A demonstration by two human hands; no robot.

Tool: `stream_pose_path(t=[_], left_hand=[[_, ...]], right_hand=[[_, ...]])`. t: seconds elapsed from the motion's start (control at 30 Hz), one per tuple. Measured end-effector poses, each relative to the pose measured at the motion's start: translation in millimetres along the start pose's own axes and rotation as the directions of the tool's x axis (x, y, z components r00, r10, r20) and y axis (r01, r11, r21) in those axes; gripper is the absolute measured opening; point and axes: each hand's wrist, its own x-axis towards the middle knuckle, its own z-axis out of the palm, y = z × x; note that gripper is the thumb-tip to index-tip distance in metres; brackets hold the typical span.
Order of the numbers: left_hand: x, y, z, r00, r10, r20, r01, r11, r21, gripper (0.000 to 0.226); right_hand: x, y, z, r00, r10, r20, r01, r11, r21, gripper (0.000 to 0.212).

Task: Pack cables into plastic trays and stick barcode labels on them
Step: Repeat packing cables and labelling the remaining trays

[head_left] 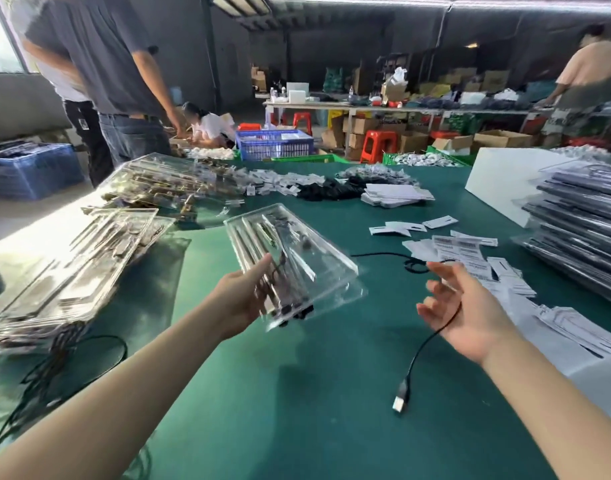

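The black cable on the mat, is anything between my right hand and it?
Nothing visible blocks it. The right hand is open just above the black cable, which runs under the palm to its USB plug on bare green mat. The left hand holds a clear tray.

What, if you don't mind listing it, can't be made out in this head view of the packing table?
- Barcode labels: the print is too small and blurred to read.
- Clear tray gripped by the left hand: glare and motion blur hide how its cables lie.
- Black cable: it passes behind the open right hand, so contact is unclear.
- Tray stack: cut off by the right edge.
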Motion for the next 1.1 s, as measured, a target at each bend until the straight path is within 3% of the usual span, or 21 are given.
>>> stream_pose_path(t=[0.1, 0.2, 0.23, 0.27, 0.3, 0.33, 0.37, 0.4, 0.43, 0.47, 0.5, 0.53, 0.57, 0.63, 0.7, 0.83, 0.97, 1.1], left_hand=[[-9, -8, -19, 0.994, -0.046, 0.102, 0.027, 0.984, 0.175, 0.033], [-13, -16, -32, 0.983, -0.143, 0.114, 0.096, 0.935, 0.341, 0.038], [-14, -18, -33, 0.980, -0.167, 0.106, 0.119, 0.925, 0.360, 0.036], [-15, -20, -33, 0.979, -0.176, 0.104, 0.128, 0.925, 0.357, 0.035], [-16, -21, -33, 0.980, -0.174, 0.099, 0.130, 0.930, 0.345, 0.035], [-16, -23, -34, 0.982, -0.160, 0.100, 0.118, 0.935, 0.335, 0.037], [-16, -25, -34, 0.984, -0.146, 0.103, 0.105, 0.938, 0.331, 0.040], [-16, -27, -34, 0.985, -0.134, 0.106, 0.093, 0.941, 0.327, 0.043], [-17, -28, -34, 0.987, -0.121, 0.110, 0.080, 0.945, 0.318, 0.046], [-17, -29, -34, 0.988, -0.102, 0.114, 0.063, 0.951, 0.302, 0.047], [-17, -31, -33, 0.990, -0.080, 0.114, 0.045, 0.959, 0.280, 0.048], [-17, -32, -32, 0.992, -0.057, 0.114, 0.026, 0.967, 0.254, 0.048], [-18, -34, -31, 0.991, -0.045, 0.124, 0.016, 0.975, 0.222, 0.050], [-20, -37, -26, 0.984, -0.039, 0.174, 0.011, 0.987, 0.157, 0.053], [-18, -36, -21, 0.980, -0.031, 0.196, 0.007, 0.993, 0.121, 0.055], [-12, -30, -19, 0.980, -0.012, 0.197, -0.012, 0.993, 0.121, 0.062], [-9, -40, -21, 0.979, 0.068, 0.191, -0.098, 0.984, 0.152, 0.058], [-6, -46, -23, 0.985, 0.094, 0.146, -0.113, 0.986, 0.124, 0.058]], right_hand=[[15, -17, -7, 0.997, -0.066, -0.052, 0.059, 0.990, -0.128, 0.037], [23, -26, 2, 0.989, -0.143, -0.033, 0.131, 0.960, -0.247, 0.024], [24, -26, 7, 0.975, -0.212, -0.057, 0.173, 0.901, -0.397, 0.020], [22, -23, 14, 0.947, -0.313, -0.075, 0.197, 0.746, -0.636, 0.018], [20, -15, 20, 0.903, -0.425, -0.061, 0.163, 0.470, -0.867, 0.027], [16, -4, 25, 0.845, -0.535, -0.002, 0.101, 0.163, -0.981, 0.042], [7, 10, 32, 0.773, -0.624, 0.119, 0.100, -0.064, -0.993, 0.059], [-4, 26, 41, 0.710, -0.652, 0.267, 0.173, -0.205, -0.963, 0.068], [-14, 43, 48, 0.681, -0.617, 0.394, 0.294, -0.262, -0.919, 0.069], [-20, 59, 54, 0.706, -0.537, 0.462, 0.402, -0.234, -0.885, 0.067], [-23, 71, 59, 0.798, -0.409, 0.443, 0.438, -0.111, -0.892, 0.067], [-24, 79, 64, 0.904, -0.236, 0.356, 0.381, 0.066, -0.922, 0.069], [-22, 84, 69, 0.965, -0.081, 0.248, 0.261, 0.255, -0.931, 0.071], [-12, 90, 72, 0.992, 0.025, 0.127, 0.093, 0.552, -0.828, 0.061], [1, 92, 72, 0.996, -0.019, 0.088, 0.077, 0.689, -0.721, 0.044], [23, 87, 60, 0.990, -0.082, 0.118, 0.136, 0.795, -0.591, 0.021], [29, 87, 43, 0.952, -0.186, 0.241, 0.299, 0.719, -0.628, 0.031], [31, 94, 39, 0.942, -0.217, 0.258, 0.334, 0.694, -0.637, 0.030]])
